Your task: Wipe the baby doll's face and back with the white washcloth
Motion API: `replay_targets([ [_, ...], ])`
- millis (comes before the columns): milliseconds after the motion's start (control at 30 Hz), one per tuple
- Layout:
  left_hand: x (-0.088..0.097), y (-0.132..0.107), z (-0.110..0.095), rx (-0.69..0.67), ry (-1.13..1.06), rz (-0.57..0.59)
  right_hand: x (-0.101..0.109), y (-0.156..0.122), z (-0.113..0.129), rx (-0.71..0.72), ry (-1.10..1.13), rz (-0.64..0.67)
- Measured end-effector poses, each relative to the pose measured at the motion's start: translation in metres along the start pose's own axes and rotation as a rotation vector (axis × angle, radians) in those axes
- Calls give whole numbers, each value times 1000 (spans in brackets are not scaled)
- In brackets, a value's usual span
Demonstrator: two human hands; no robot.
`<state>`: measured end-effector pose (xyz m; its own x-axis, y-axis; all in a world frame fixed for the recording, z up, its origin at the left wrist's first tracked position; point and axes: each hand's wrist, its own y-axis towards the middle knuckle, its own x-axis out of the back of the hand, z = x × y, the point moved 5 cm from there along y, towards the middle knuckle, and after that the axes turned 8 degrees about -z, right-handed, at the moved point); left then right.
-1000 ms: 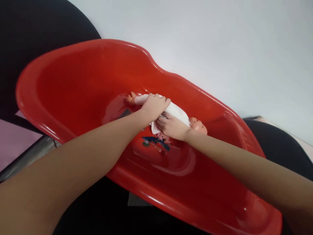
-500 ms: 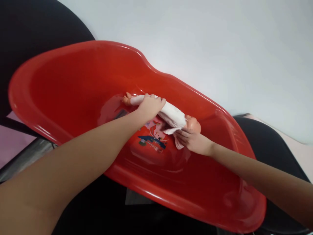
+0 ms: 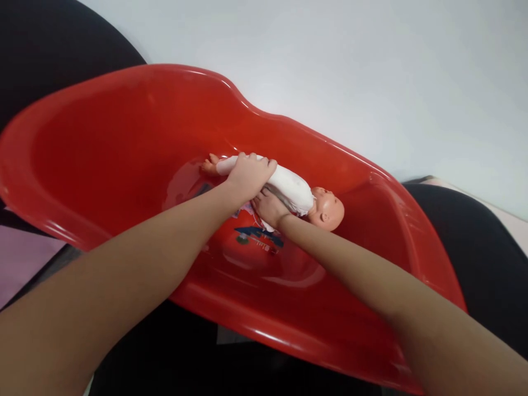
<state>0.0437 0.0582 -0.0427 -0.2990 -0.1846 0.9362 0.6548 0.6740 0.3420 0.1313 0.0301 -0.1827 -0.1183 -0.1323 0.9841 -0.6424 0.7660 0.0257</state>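
Fingers [image 3: 270, 165] of two hands [image 3: 249, 175] against one doll [image 3: 293, 188].

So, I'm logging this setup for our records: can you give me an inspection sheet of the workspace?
Surface: red tub, glossy, with a printed picture on its floor; wet or merely shiny, cannot tell.
Job's things: doll in white clothing, lying in the tub, feet left, head right in the view.
Clutter: nothing seen.
Grippers: bare hands; left hand laid over the doll's lower body, right hand against its near side, grip unclear.
Cables: nothing seen.
Surroundings: pale wall behind, black rounded shapes at both ends, pink surface at left.
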Motion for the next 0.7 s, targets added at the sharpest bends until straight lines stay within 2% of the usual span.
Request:
replay_targets([
  [167, 1, 0, 3, -36, 85, 82, -10, -68, -13, -49, 106, 9],
  [300, -2, 2, 5, -31, 82, 90, 5, -119, -15, -2, 151, 111],
  [367, -5, 3, 6, -33, 92, 82, 22, -136, -17, 41, 109, 149],
  [467, -10, 3, 6, -38, 109, 74, 61, -152, -22, 141, -39, 158],
  [600, -11, 2, 5, -56, 109, 75, 112, -154, -28, 209, -290, 145],
  [700, -9, 1, 5, -66, 117, 87, 131, -147, -22, 171, -376, 93],
])
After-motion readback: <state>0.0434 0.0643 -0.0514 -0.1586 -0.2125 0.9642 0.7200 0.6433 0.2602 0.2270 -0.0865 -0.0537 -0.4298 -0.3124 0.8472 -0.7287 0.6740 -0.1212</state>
